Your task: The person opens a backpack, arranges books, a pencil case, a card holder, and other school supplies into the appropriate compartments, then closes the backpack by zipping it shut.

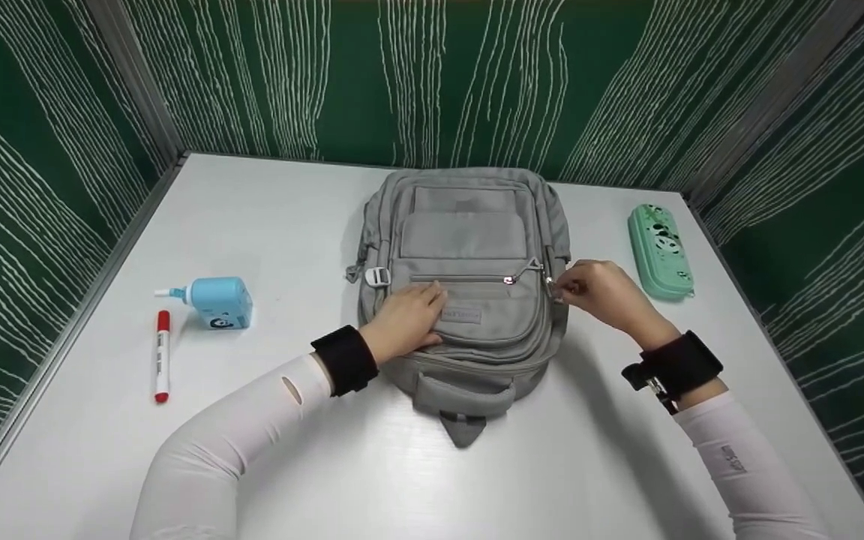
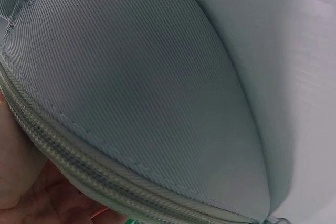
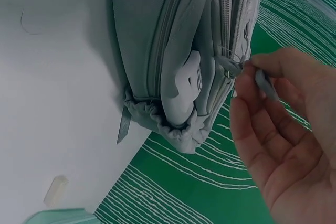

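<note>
A grey backpack (image 1: 462, 232) lies on its back on the white table, with its top handle (image 1: 466, 396) toward the person. My left hand (image 1: 406, 319) rests on the front panel, beside the label patch (image 1: 460, 316), with fingers extended. At the bag's right edge, my right hand (image 1: 597, 292) pinches a grey zipper pull (image 3: 268, 85) between thumb and fingers, as the right wrist view shows. A short front-pocket zipper (image 1: 462, 279) runs across the panel. In the left wrist view, a curved zipper (image 2: 79, 161) passes beside part of the left hand.
On the left stand a light blue bottle-like container (image 1: 222, 302) with a panda print and a white marker (image 1: 162, 356) with red ends. A green panda pencil case (image 1: 661, 251) lies at the right. Green walls (image 1: 469, 82) with white lines border the table.
</note>
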`<state>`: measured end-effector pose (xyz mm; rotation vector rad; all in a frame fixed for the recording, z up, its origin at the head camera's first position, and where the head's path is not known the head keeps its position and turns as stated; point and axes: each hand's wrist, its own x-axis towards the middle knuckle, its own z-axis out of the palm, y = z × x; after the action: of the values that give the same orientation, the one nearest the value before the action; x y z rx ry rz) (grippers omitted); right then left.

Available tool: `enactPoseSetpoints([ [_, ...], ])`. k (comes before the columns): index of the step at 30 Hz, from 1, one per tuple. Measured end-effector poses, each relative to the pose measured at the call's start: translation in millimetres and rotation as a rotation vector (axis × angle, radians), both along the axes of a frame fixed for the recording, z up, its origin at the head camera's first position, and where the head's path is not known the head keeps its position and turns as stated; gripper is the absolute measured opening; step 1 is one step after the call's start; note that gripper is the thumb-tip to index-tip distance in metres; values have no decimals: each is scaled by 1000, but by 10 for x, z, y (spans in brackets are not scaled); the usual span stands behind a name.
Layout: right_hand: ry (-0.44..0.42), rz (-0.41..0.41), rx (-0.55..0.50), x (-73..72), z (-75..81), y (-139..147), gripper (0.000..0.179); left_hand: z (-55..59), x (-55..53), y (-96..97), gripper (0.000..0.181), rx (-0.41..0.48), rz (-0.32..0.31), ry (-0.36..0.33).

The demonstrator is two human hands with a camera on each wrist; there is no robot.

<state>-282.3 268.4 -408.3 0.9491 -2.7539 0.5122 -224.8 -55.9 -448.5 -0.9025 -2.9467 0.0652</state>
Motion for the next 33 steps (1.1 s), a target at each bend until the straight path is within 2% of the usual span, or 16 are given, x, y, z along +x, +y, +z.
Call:
enactPoseSetpoints([
  [4, 47, -60, -14, -25, -11, 37, 9, -3, -3, 2, 75, 10, 5, -19],
  [7, 62, -71, 0, -18, -46, 73, 10, 1, 0, 10, 75, 2, 6, -24],
  [13, 51, -34, 53, 110, -92, 44, 10, 21, -6, 29, 76, -52, 21, -40],
  [20, 57, 19, 92, 244, -87, -32, 18, 52, -9, 29, 77, -37, 17, -29],
  [33, -16, 23, 120, 454, -111, -21, 22, 10, -72, -84, 77, 22, -66, -31],
])
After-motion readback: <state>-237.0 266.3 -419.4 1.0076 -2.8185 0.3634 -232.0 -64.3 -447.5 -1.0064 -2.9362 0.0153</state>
